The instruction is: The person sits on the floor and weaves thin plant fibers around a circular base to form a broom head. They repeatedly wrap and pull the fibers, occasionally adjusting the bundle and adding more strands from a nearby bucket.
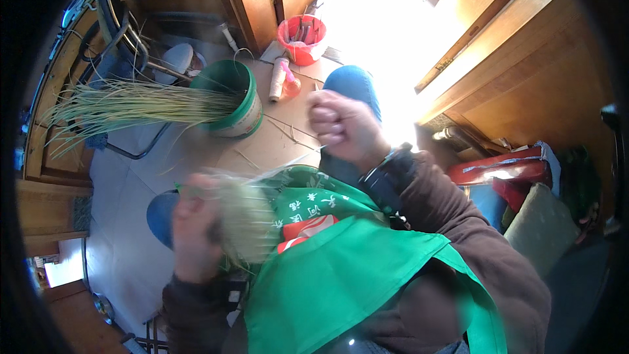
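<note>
My left hand [196, 228], blurred by motion, grips a round woven straw piece [249, 219] in front of the green apron [339, 265] I wear. A pale strand [292, 162] runs up and right from the top of this piece. It leads to my right hand [341, 125], closed in a fist above my knee and apparently pinching the strand's end. The fingers hide that end. Ahead and to the left, a bundle of long pale-green straw [147, 108] lies sideways with one end inside a green bucket [253, 103].
A red bucket [314, 54] holding sticks stands by the doorway. Near it are a twine roll [277, 81] and a pink spray bottle [291, 86]. A metal-framed chair [132, 42] is at left. Loose straws [290, 132] lie on the tiles. Cushions [543, 228] are piled at right.
</note>
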